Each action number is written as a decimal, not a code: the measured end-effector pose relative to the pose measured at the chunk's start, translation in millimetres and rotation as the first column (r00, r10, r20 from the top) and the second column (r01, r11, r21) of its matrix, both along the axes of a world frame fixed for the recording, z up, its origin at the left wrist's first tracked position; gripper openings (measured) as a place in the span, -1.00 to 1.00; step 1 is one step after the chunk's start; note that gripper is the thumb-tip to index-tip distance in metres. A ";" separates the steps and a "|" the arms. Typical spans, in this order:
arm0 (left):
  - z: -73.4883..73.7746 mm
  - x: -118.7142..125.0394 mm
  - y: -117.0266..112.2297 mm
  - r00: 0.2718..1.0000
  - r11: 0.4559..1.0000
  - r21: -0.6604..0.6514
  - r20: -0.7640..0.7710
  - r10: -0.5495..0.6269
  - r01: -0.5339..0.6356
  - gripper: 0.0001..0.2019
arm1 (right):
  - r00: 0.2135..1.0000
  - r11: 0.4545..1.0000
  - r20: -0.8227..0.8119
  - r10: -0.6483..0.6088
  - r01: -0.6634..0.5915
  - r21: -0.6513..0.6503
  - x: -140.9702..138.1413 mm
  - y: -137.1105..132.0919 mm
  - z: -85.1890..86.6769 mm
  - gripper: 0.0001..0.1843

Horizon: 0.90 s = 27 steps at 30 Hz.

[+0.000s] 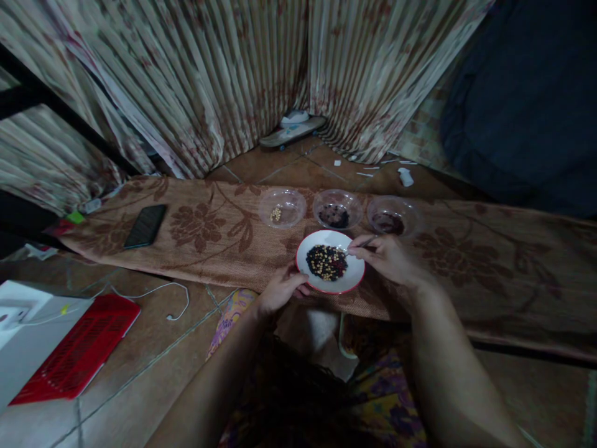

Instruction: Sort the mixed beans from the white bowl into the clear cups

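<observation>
A white plate with a red rim point(356, 274) lies on a brown flowered cloth and holds a heap of mixed dark, red and pale beans point(326, 262). My left hand point(281, 288) grips the plate's near left rim, fingers closed on it. My right hand point(389, 257) is pinched on thin tweezers point(364, 243) whose tip points at the heap. Behind the plate stand three clear bowls: the left bowl point(282, 207) holds a few pale beans, the middle bowl point(337, 209) dark ones, the right bowl point(390, 216) reddish-brown ones.
A black phone point(145, 226) lies on the cloth point(489, 261) at the left. On the tiled floor at the left are a red laptop point(77, 353), a white cable point(173, 298) and a white box point(18, 305). Curtains hang behind, with a sandal point(293, 129) under them.
</observation>
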<state>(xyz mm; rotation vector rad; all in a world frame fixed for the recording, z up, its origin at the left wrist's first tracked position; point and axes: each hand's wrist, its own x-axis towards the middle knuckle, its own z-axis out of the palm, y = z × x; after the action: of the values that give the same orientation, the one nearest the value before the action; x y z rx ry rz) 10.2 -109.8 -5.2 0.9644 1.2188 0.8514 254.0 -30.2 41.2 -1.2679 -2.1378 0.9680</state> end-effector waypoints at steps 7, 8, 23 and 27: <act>1.1 1.1 -0.4 1.000 1.000 -0.006 0.016 0.002 -0.002 -0.77 | 1.000 1.000 0.008 -0.006 0.006 -0.021 2.7 0.8 -1.9 -0.69; 1.3 1.2 -0.5 1.000 1.000 -0.007 0.015 0.001 -0.001 -0.77 | 1.000 1.000 0.005 -0.008 0.008 -0.027 2.7 1.1 -2.4 -0.69; 1.1 0.7 -0.5 1.000 1.000 -0.008 0.000 0.000 0.000 -0.76 | 0.992 0.997 -0.101 -0.069 0.071 0.015 6.7 -0.4 3.9 -0.71; 0.4 0.5 -0.3 1.000 1.000 -0.007 0.014 -0.001 0.001 -0.75 | 0.996 0.997 -0.036 -0.076 0.075 -0.028 12.2 -0.7 4.2 -0.70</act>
<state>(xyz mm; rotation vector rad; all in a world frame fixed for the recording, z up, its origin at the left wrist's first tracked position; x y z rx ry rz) 10.7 -110.1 -4.7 0.9516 1.2084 0.8507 266.2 -31.0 45.4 -1.3238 -2.0398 0.9837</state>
